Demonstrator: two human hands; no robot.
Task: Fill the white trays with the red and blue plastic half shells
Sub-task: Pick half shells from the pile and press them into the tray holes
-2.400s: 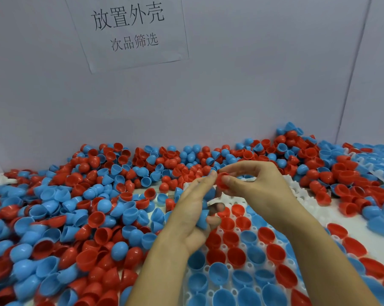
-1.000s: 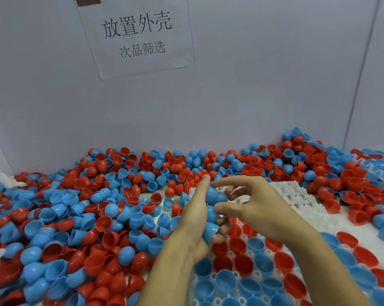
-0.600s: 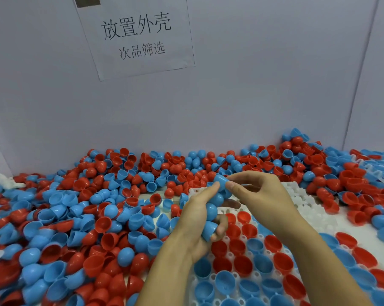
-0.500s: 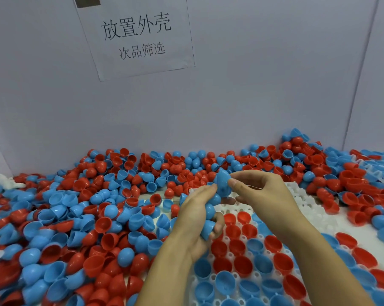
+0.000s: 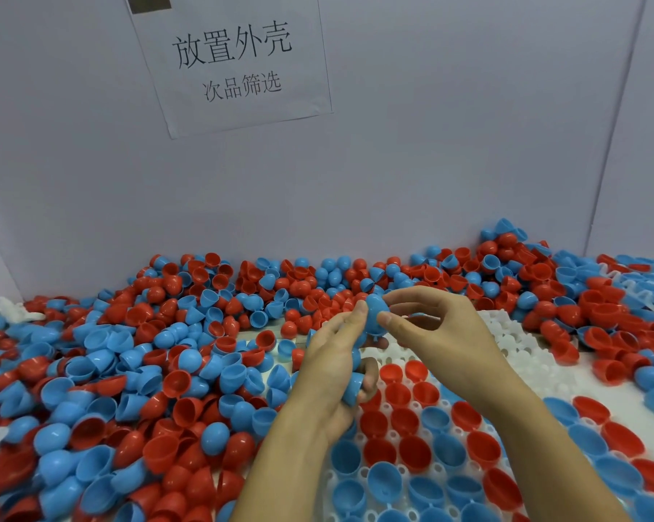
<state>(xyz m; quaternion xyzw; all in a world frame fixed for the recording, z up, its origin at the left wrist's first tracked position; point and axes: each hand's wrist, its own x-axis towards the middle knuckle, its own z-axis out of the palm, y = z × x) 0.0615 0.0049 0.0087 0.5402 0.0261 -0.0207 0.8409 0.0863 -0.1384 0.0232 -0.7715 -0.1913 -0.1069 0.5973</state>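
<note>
The big heap of red and blue plastic half shells [image 5: 137, 374] lies on the left. The left hand [image 5: 333, 371] holds stacked blue shells [image 5: 355, 386]. The right hand [image 5: 430, 333] pinches the top blue shell [image 5: 374, 312], which might slip and miss the white tray [image 5: 513, 340].

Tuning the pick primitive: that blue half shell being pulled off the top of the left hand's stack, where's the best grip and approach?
Pinch the blue half shell across its rounded sides, coming from the right, as the right hand does with thumb and forefinger. Its dome points up and away, and the left hand blocks the other side while holding the blue stack below.
</note>
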